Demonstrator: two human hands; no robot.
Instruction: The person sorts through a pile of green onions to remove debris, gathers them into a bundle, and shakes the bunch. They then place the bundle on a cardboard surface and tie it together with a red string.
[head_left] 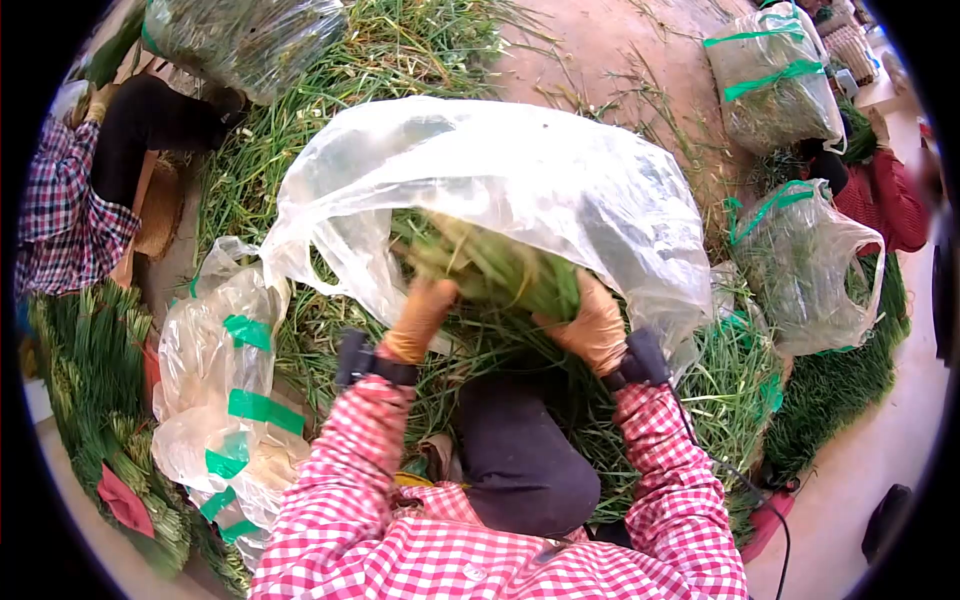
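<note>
A loose bunch of long green leaves [505, 268], some yellowed and smeared by motion, lies between my two hands at the mouth of a large clear plastic bag [490, 150]. My left hand [424, 318], in an orange glove, grips the bunch's left side, its fingertips partly hidden and blurred. On the right end, my right hand [590, 325], gloved alike, is closed with its thumb toward me. The bag billows over and beyond the bunch. Beneath both hands, more loose green leaves [490, 350] cover the floor around my bent knee.
Clear bags with green tape [265, 405] lie at my left. A filled bag [800, 265] stands at right, another [770, 85] farther back. Stacked green bundles [85, 370] line the left edge. A person in a checked shirt [75, 200] sits left; another in red [890, 200], right.
</note>
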